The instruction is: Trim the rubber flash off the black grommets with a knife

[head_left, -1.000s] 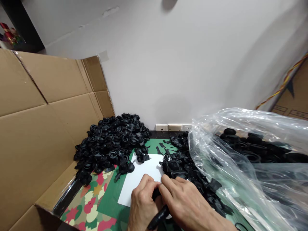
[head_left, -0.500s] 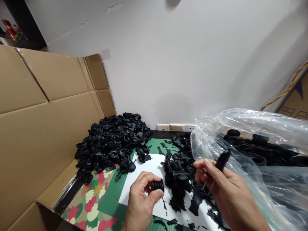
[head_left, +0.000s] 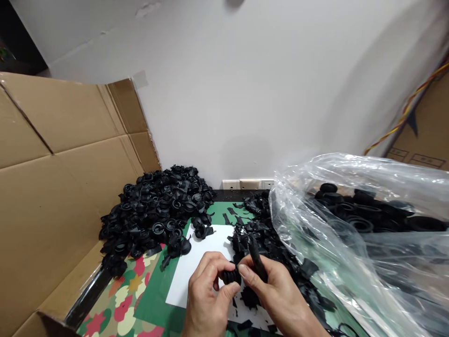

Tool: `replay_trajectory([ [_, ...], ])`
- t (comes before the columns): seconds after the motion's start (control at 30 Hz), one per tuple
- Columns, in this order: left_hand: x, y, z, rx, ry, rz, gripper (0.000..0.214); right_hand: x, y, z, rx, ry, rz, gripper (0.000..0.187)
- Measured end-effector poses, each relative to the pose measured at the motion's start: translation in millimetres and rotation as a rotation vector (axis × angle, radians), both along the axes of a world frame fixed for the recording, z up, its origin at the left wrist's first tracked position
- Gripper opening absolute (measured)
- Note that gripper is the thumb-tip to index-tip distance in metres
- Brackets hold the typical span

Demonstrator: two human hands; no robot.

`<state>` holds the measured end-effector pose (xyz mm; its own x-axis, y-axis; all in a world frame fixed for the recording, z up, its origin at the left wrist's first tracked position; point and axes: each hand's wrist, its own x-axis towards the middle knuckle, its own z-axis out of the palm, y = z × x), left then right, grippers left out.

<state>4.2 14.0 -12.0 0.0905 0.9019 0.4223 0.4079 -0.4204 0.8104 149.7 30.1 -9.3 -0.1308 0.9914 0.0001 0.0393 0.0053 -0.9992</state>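
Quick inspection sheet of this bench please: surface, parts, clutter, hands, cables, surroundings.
Surface: green sheet with white paper on it; patterned sheet at the left.
Parts: black ribbed piece in hand; heap of black parts at left; clear bag at right with black round parts inside.
Clutter: black scraps strewn at right, partly over the paper.
Left hand: pinches the ribbed piece.
Right hand: grips a black stick-like object, fingertips at the ribbed piece.
Cables: twisted yellow-red cord, upper right; wire or rope unclear.
Surroundings: wall sockets behind; cardboard at left.
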Motion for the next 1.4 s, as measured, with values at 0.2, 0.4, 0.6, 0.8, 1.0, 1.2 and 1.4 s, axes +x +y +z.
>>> replay_trajectory([
  [0.2, 4, 0, 0.1, 0.040, 0.027, -0.059, 0.022, 1, -4, -1.3, 0.036, 0.045, 0.011, 0.018],
  [0.4, 1, 2, 2.1, -0.054, -0.130, -0.008, 0.020, 16, 2, -14.0, -0.186, 0.364, -0.218, 0.029],
  [0.6, -6, 3, -0.1, -0.131, -0.204, 0.077, 0.021, 30, 5, -7.8, -0.216, 0.384, -0.249, 0.034],
  [0.8, -6, 0, 2.3, -0.081, -0.121, 0.069, 0.020, 20, -4, 3.0, -0.134, 0.238, -0.092, 0.022],
  [1.0, -2, -1, 4.4, -0.077, -0.030, 0.000, 0.023, 11, -5, 0.0, 0.029, 0.066, 0.145, 0.024],
  [1.2, 1, 2, 3.7, -0.175, -0.089, -0.023, 0.031, 4, -7, -3.6, -0.031, 0.096, 0.106, 0.018],
  [1.4, 2, 7, -2.6, -0.281, -0.371, -0.002, 0.025, -2, -11, -8.6, -0.106, 0.208, 0.028, 0.023],
])
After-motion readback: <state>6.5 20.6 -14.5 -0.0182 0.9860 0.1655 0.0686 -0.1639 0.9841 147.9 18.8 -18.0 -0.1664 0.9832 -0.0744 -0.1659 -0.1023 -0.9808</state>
